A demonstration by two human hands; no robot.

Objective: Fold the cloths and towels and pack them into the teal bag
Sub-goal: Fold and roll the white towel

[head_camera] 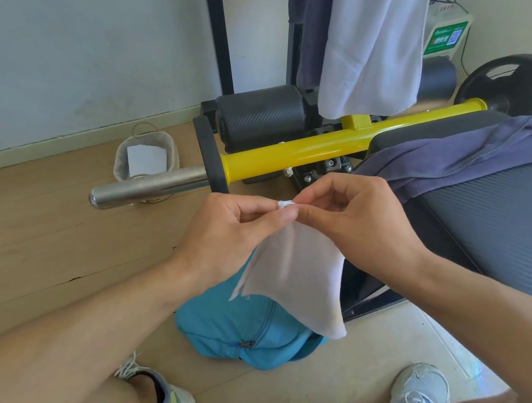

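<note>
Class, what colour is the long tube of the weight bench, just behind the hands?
Bright yellow: the tube shows best in the head view, the only one given.

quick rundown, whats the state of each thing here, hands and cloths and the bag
left hand: pinching the top corner of the small white cloth
right hand: pinching the same corner
small white cloth: hanging loose, held above the bag
teal bag: on the floor, zipper looks closed
white towel: draped over the gym frame, unfolded
purple cloth: lying crumpled on the bench, unfolded
</note>
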